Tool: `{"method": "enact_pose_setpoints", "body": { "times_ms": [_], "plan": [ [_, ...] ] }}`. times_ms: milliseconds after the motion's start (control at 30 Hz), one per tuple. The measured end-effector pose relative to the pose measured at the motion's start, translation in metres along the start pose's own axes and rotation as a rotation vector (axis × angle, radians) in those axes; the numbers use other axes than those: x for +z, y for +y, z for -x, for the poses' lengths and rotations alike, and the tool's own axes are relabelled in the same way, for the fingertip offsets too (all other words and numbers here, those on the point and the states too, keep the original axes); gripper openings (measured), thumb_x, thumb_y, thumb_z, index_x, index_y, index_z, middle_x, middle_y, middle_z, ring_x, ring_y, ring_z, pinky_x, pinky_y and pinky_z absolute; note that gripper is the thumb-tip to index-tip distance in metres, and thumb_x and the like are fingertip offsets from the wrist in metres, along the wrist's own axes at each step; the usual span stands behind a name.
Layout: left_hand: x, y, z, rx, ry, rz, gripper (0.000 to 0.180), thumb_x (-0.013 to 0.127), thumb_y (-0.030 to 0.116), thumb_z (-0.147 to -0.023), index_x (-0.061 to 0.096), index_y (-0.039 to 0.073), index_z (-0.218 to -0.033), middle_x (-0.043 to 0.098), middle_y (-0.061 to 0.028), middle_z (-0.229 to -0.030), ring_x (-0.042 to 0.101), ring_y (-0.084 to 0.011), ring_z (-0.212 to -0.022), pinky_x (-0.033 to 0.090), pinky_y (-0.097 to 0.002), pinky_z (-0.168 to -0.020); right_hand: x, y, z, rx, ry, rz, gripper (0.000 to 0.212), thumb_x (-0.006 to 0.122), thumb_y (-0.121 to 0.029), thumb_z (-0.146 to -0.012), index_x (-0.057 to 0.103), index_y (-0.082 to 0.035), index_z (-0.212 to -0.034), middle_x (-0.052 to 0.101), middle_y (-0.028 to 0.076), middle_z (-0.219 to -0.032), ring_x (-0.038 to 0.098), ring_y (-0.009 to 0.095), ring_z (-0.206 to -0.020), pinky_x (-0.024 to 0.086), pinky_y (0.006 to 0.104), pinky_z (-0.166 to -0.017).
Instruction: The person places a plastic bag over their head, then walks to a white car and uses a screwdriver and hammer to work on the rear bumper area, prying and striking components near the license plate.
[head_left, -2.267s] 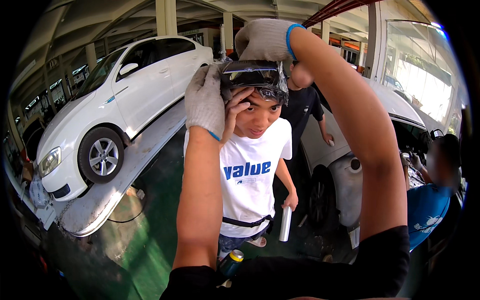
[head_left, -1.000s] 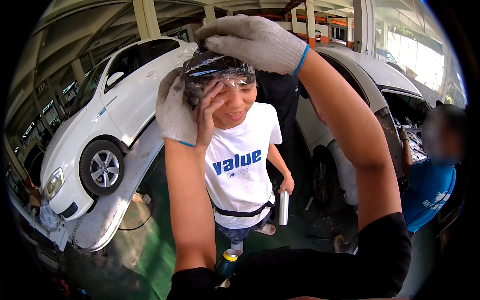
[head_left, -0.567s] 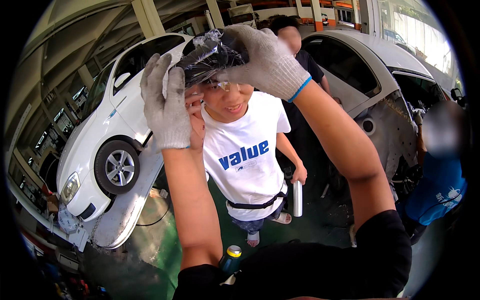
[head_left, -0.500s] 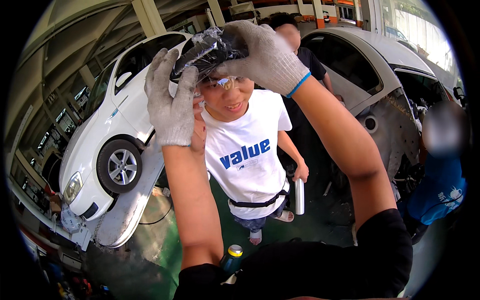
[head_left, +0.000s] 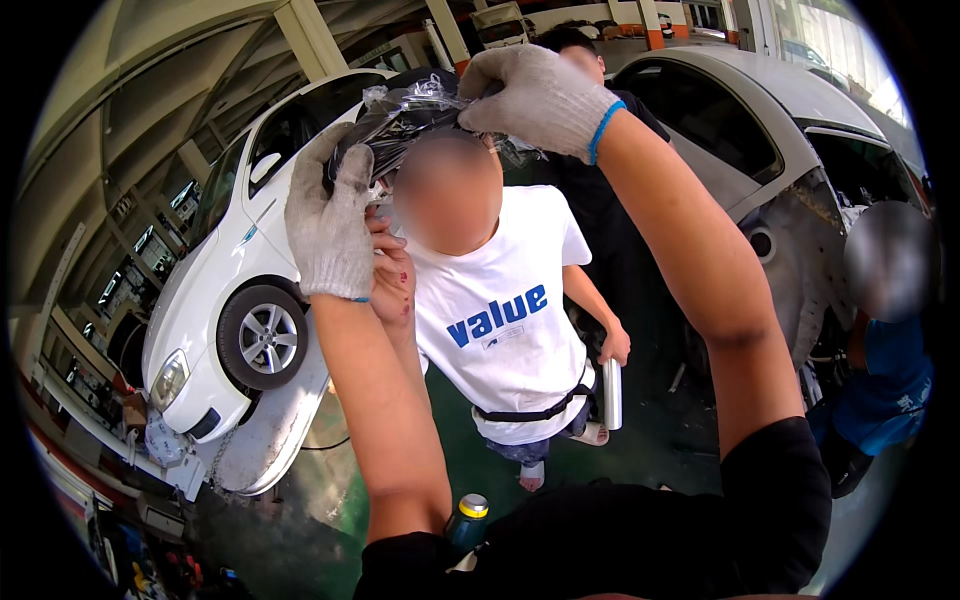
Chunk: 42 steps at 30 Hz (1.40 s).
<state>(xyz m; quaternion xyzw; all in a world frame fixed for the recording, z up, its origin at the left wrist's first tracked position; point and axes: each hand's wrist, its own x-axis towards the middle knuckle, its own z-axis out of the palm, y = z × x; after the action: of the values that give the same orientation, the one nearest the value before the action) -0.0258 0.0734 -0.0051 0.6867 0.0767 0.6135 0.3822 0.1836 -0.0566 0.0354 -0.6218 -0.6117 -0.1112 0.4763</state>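
Observation:
Both my hands wear pale knit gloves and are raised to a black bundle wrapped in crinkled clear plastic film (head_left: pixel 410 112), at the top of the head of a person facing me. My left hand (head_left: pixel 330 215) is curled round its left side, thumb apart from the fingers. At its upper right edge, the bent fingers of my right hand (head_left: pixel 540 100) pinch the film. What lies under the film is hidden. The person, in a white T-shirt (head_left: pixel 510 300), has one hand (head_left: pixel 392 285) raised behind my left glove. Their other hand holds a shiny pale roll (head_left: pixel 612 393) hanging down.
A white car (head_left: pixel 240 250) stands at the left on a low ramp (head_left: pixel 285 430). At the right is a partly stripped car body (head_left: pixel 740 130). Behind stands a person in black (head_left: pixel 590 180); another, in blue (head_left: pixel 885 370), is at the far right. A dark bottle (head_left: pixel 468 520) is near my left elbow.
My right hand has shifted right, from over the bundle to its right edge. My left hand has come down slightly, fingers more bent. The whole scene has shifted a little right.

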Motion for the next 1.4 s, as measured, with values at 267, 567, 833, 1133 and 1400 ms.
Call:
{"method": "enact_pose_setpoints", "body": {
  "times_ms": [267, 567, 833, 1133, 1400],
  "plan": [
    [-0.006, -0.01, -0.005, 0.063, -0.045, -0.023, 0.033, 0.069, 0.012, -0.104, 0.065, -0.004, -0.132, 0.068, -0.0091, -0.124, 0.064, -0.013, -0.111, 0.052, -0.0274, -0.1, 0.0, 0.001, -0.018, -0.016, 0.04, 0.141, 0.04, 0.077, -0.024, -0.079, 0.075, 0.0, -0.111, 0.077, 0.011, -0.096, 0.073, 0.021, -0.081, 0.058, 0.0317, -0.074],
    [-0.001, -0.01, 0.004, 0.018, -0.091, -0.055, 0.035, 0.074, 0.012, -0.098, 0.067, 0.001, -0.13, 0.07, -0.0102, -0.123, 0.065, -0.0177, -0.111, 0.052, -0.0318, -0.099, -0.016, -0.016, -0.072, -0.057, -0.305, 0.368, 0.056, 0.079, -0.024, -0.068, 0.079, -0.011, -0.123, 0.079, 0.015, -0.108, 0.074, 0.029, -0.095, 0.059, 0.0405, -0.087],
    [-0.001, -0.02, 0.011, 0.036, -0.14, -0.045, 0.04, 0.077, 0.01, -0.091, 0.068, -0.001, -0.129, 0.071, -0.0124, -0.123, 0.066, -0.0208, -0.116, 0.052, -0.0334, -0.102, 0.003, -0.055, -0.099, -0.443, -0.427, 0.708, 0.047, 0.067, -0.01, -0.076, 0.08, -0.011, -0.12, 0.079, 0.016, -0.107, 0.075, 0.035, -0.097, 0.059, 0.0438, -0.085],
    [-0.006, -0.024, 0.018, 0.083, -0.169, -0.179, 0.049, 0.084, 0.016, -0.088, 0.068, -0.002, -0.13, 0.069, -0.0116, -0.126, 0.064, -0.0198, -0.116, 0.05, -0.0305, -0.102, 0.034, -0.118, -0.096, -0.444, -0.501, 1.25, 0.032, 0.067, -0.011, -0.079, 0.083, -0.008, -0.106, 0.077, 0.017, -0.096, 0.074, 0.033, -0.086, 0.06, 0.0446, -0.076],
    [0.0, -0.04, 0.018, 0.154, -0.224, -0.063, 0.05, 0.083, 0.014, -0.088, 0.066, -0.001, -0.132, 0.066, -0.0112, -0.128, 0.063, -0.0213, -0.118, 0.05, -0.031, -0.104, 0.056, -0.063, -0.097, -0.528, -0.3, 1.041, 0.021, 0.074, -0.02, -0.084, 0.082, -0.008, -0.1, 0.077, 0.015, -0.093, 0.073, 0.032, -0.081, 0.06, 0.0423, -0.074]
  ]
}}
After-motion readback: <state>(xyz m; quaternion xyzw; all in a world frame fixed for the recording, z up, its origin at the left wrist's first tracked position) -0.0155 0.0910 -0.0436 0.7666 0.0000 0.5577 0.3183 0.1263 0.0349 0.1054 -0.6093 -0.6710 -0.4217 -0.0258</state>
